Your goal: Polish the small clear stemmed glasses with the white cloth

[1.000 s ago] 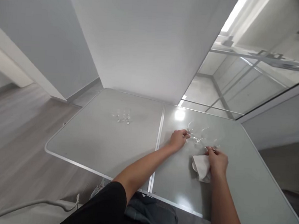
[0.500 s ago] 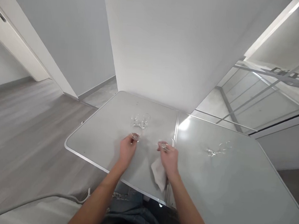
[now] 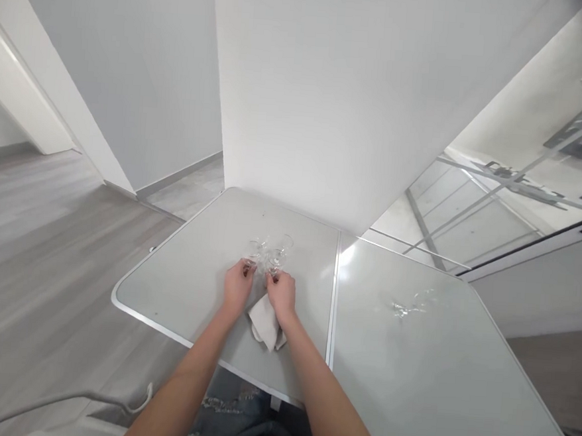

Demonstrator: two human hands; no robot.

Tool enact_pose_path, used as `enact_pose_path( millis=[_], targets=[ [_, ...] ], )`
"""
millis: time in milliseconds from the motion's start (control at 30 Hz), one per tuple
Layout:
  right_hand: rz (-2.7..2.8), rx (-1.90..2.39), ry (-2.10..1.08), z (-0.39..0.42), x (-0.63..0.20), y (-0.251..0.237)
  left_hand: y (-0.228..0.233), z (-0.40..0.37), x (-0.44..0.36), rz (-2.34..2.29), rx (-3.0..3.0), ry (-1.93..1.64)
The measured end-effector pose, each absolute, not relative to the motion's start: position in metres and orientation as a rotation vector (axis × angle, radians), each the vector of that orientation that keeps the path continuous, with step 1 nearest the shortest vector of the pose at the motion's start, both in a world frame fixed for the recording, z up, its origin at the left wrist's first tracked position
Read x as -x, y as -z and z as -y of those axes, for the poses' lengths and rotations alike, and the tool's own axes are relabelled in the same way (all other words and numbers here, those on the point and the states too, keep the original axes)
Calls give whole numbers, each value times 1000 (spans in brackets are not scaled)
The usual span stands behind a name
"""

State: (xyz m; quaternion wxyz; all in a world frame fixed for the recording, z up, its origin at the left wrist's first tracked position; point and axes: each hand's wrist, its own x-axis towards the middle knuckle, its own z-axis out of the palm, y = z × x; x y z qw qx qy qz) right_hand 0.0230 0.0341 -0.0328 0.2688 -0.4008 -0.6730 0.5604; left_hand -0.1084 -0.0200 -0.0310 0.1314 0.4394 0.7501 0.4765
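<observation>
Left hand [image 3: 239,286], at the center of the frame, is angled upward with thumb and fingertips pinched around a small clear glass [image 3: 250,263]. Just to its right, the right hand [image 3: 280,293] is curled in a similar pinch on a second glass [image 3: 274,261], its wrist turned slightly inward. Both forearms rise from the bottom edge and converge. A pale cloth [image 3: 264,322] is bunched beneath the right hand, touching it; whether it also rests on the surface I cannot tell. More clear glassware [image 3: 286,242] stands just beyond the fingers, its outlines too faint to count.

The gray tabletop [image 3: 384,384] has metal edging and a metal seam [image 3: 334,301] running down right of the hands. Farther right, near mid-frame height, sits another cluster of transparent glassware [image 3: 401,310]. A white wall [image 3: 339,102] fills the upper middle, with wood-look flooring [image 3: 44,247] at left, a glazed partition [image 3: 475,211] at upper right, and a cable [image 3: 59,401] at lower left.
</observation>
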Motion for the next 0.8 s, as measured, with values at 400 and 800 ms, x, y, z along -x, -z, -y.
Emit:
enact_pose_path(
  millis=[400,800],
  targets=[
    [1426,1797,-596,-26,-248,15,26,57,100,-2559,-1534,-664],
    [1241,2095,-280,-121,-369,19,21,51,85,-2451,-1715,-291]
  ],
)
